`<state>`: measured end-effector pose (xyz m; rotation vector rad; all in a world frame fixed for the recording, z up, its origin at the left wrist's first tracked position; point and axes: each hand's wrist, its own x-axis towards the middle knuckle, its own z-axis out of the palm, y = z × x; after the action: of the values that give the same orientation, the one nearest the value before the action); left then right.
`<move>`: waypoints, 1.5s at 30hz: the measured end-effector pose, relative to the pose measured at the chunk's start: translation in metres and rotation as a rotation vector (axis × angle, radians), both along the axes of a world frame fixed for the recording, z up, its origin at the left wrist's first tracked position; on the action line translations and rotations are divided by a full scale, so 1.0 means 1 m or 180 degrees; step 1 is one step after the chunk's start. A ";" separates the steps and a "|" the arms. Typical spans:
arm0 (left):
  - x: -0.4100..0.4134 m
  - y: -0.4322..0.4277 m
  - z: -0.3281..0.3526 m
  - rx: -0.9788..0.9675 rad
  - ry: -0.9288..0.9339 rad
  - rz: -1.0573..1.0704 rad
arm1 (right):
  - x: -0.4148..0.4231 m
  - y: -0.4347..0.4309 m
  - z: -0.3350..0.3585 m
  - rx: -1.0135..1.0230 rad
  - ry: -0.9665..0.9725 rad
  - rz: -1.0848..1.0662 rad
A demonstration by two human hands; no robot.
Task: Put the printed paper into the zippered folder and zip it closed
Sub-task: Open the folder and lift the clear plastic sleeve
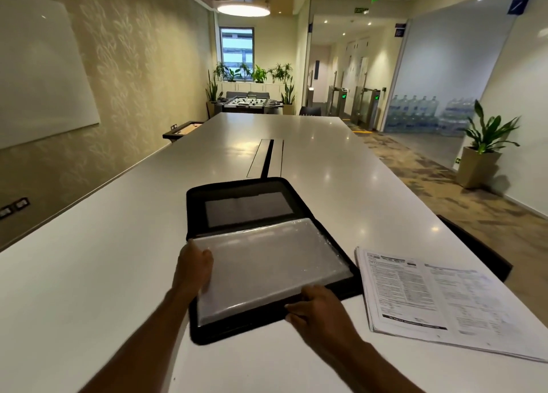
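Printed paper lies loose on the bench, just right of the zippered folder, not yet inside. Folder is open flat w/ a stack of clear sleeves on the near half.

Risks: sleeves look slick and could slide or fan out if let go; paper may snag or crease going in; a stray corner could catch in the zip.

Left hand curls round the sleeves' left edge, thumb on top. Right hand pinches the near edge, fingers bent. Both forearms reach fwd.
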<state>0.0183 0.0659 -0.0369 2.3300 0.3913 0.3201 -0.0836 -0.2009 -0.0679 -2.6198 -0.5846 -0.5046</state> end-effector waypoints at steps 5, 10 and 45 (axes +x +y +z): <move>-0.001 0.008 0.002 0.0226 0.0048 0.0303 | -0.010 0.023 0.004 -0.0238 0.0117 0.0510; -0.013 0.008 -0.003 0.0570 0.0091 0.0474 | -0.014 -0.024 0.007 -0.0335 0.0199 0.0023; -0.040 -0.082 0.034 0.1642 -0.3072 -0.1387 | 0.190 -0.053 0.118 0.1603 0.0649 -0.0898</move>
<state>-0.0214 -0.0157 -0.0025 2.3139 -0.7296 1.3499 0.1068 -0.2543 0.0503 -2.2334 -0.0104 -0.3964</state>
